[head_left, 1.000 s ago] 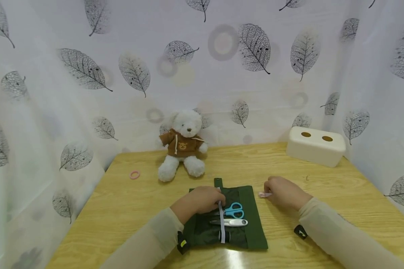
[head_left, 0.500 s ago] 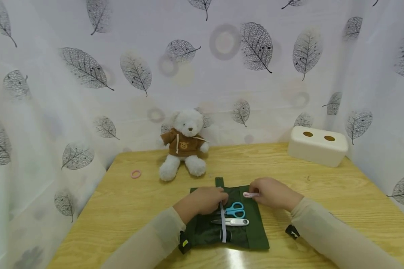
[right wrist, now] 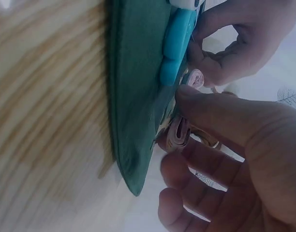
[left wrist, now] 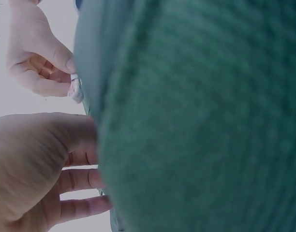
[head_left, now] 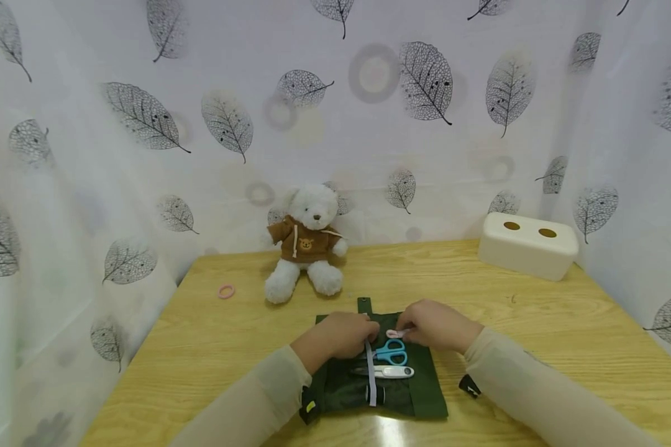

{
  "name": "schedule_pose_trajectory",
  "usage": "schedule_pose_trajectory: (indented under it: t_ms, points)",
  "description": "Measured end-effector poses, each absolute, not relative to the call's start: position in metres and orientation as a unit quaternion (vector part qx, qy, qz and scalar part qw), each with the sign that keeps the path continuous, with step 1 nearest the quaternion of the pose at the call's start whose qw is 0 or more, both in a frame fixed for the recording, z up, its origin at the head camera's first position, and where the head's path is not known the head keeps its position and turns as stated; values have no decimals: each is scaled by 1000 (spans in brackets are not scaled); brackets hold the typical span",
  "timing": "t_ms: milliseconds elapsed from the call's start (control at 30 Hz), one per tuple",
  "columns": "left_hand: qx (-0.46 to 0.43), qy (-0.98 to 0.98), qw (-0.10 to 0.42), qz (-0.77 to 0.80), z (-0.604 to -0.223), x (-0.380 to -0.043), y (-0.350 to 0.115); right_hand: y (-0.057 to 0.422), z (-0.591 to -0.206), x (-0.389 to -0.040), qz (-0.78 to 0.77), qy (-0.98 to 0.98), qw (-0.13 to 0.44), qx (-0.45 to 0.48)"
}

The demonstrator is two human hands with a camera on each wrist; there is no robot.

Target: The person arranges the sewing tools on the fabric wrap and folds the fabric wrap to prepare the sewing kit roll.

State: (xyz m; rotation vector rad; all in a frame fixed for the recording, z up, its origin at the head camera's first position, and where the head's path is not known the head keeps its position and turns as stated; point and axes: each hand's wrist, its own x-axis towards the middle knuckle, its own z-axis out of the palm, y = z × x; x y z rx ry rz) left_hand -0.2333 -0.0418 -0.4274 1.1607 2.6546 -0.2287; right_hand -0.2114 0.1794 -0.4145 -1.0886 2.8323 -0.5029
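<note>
Case laid open on the light wood-grain desk (head_left: 229, 347): a flat dark-green fabric case (head_left: 429, 388), crossed by a narrow white elastic-looking strap (head_left: 371, 379). Under the strap are seen scissors with light-blue plastic handles (head_left: 390, 352), white-handled snips with a dark blade (head_left: 394, 372) and, nearest the wearer, a small black spool (head_left: 381, 395).

A small flattened pale-pink roll of soft material (right wrist: 178, 134) is held over the case's far part, just beyond the scissors and to the right of the strap; not yet tucked under.

Step judged to be the feeding of the roll beneath the strap. Best done with the strap lifted only enough for a gap, the roll kept flat and slid in low, narrow end first, and the pinch released once the band bears on it. Too hard a pull might loosen the scissors; too slack a pinch might let the roll unwind.

Pose: the left hand (head_left: 341, 335) is brought in from the left, its grip closed, thumb against forefinger, on the strap's far stretch. By the right hand (head_left: 438, 326), reached in from the right, the roll is clamped between thumb and fingertips, both ends left exposed; the remaining fingers are loosely bent below.
</note>
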Motion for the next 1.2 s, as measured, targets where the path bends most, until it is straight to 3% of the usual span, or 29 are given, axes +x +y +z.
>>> schedule_pose_trajectory:
  t_ms: [333, 1200]
  points:
    - [403, 905, 111, -81, -430, -235, -43, 167, -416, -216, -157, 927, 61, -335]
    - [433, 895, 98, -37, -430, -237, -53, 152, -415, -217, -178, 908, 54, -376]
